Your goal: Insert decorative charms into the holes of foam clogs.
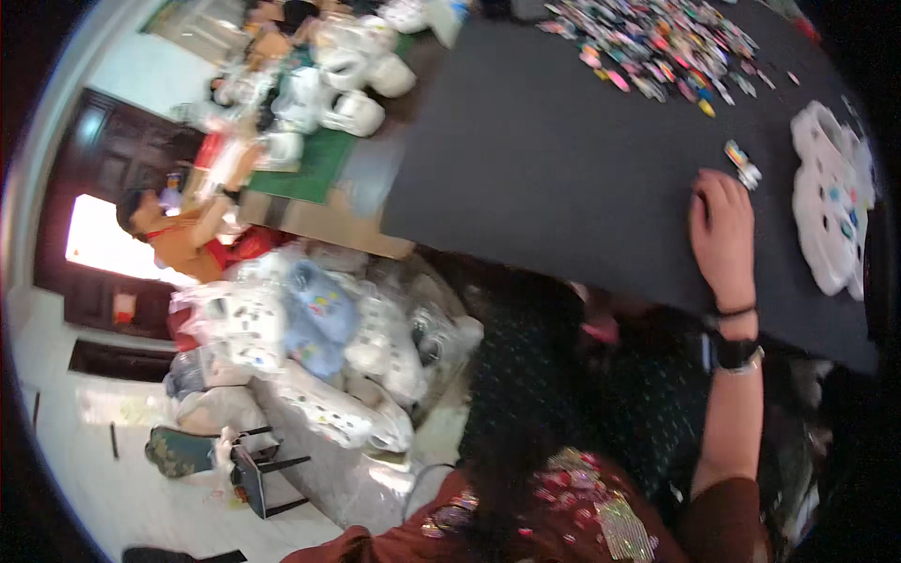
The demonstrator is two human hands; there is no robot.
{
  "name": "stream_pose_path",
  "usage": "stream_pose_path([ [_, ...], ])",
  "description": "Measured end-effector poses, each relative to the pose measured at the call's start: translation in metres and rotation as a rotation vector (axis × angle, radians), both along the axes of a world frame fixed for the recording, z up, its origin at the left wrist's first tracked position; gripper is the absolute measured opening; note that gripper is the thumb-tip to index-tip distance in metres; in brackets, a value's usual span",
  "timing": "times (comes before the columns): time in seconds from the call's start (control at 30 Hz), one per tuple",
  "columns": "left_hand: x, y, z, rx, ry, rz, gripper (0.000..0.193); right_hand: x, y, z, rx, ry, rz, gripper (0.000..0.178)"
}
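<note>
Shoe charm (748, 174), or perhaps two set end to end, lies just left of the white clog (830, 202), level with that clog's farther half, at the fingertip end of the right hand (726, 225). Its long axis slants, the farther end leaning away from the clog and the nearer end toward it. The hand rests on the dark bench (535, 150) left of the same clog, palm down, and is the nearer one; the left hand is out of view. Its grip looks loosely bent, with a shadowed gap beside the thumb, but I cannot tell whether anything is pinched in it, or whether it touches the charm.

The clog itself stretches roughly away from the person, with blue pieces among its holes. The bench's right-hand limit falls close on its outer side, so room there looks tight; the near edge of the bench runs just this side of it. To the left of the clog a broad stretch of dark surface gives the hand wide room sideways. Farther away and left of the clog, a loose charm pile (662, 47) bounds that room. Well left of the clog, past the bench, bagged clogs (319, 319) are heaped.
</note>
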State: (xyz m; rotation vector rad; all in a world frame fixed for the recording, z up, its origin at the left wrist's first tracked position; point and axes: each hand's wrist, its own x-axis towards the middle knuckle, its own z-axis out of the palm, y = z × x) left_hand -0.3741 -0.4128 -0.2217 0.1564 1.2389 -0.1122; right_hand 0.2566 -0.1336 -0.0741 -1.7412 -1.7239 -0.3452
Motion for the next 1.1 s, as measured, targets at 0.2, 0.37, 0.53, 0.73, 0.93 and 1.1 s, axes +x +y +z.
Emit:
stream_pose_path([
  [0.2,0.082,-0.042,-0.066,-0.352,-0.308,-0.215,0.041,-0.027,0.028,-0.008,0.1,0.021,0.045,0.009],
  [0.37,0.08,-0.021,-0.09,-0.378,-0.387,-0.225,0.045,-0.014,0.02,-0.008,0.057,-0.007,0.016,0.011],
  [0.53,0.018,-0.02,-0.07,-0.292,-0.327,-0.03,0.049,-0.016,0.022,0.0,0.031,-0.014,0.087,0.01],
  [0.73,-0.092,-0.026,-0.044,0.037,-0.052,0.109,0.051,0.016,0.018,-0.016,-0.03,-0.059,0.072,0.017],
  [0.93,-0.147,0.143,0.066,1.056,0.832,-0.392,0.023,0.019,0.018,-0.025,-0.168,-0.088,0.029,0.027],
  [1.1,-0.143,0.214,0.144,1.475,1.476,-0.173,0.022,0.011,0.021,-0.026,-0.185,-0.113,-0.001,0.023],
])
